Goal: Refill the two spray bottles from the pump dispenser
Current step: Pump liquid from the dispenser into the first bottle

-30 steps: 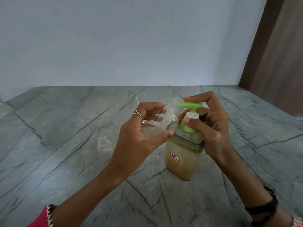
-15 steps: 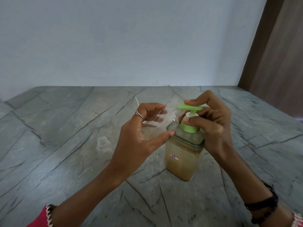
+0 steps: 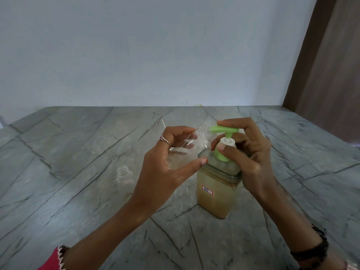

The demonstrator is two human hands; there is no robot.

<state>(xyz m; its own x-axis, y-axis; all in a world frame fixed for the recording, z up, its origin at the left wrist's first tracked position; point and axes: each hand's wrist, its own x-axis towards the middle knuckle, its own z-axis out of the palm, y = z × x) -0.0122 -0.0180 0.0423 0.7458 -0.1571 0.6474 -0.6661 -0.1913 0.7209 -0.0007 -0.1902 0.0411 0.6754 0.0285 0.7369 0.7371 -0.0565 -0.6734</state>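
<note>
A square pump dispenser (image 3: 216,197) full of tan liquid stands mid-table, with a green pump head (image 3: 224,129) and a small label reading 35. My right hand (image 3: 249,152) grips its neck, thumb on the green collar and index finger on top of the pump head. My left hand (image 3: 165,168) holds a clear spray bottle (image 3: 185,151) tilted, its mouth under the pump spout. A second clear bottle (image 3: 124,176) stands uncapped on the table, left of my left wrist.
The grey veined stone table (image 3: 68,162) runs back to a plain white wall. A thin white tube (image 3: 163,123) lies on the table behind my left hand. A brown door or panel (image 3: 331,75) stands at the right.
The pump head went down under my right index finger half a second ago and has risen back up. My left hand and the bottle stayed in place.
</note>
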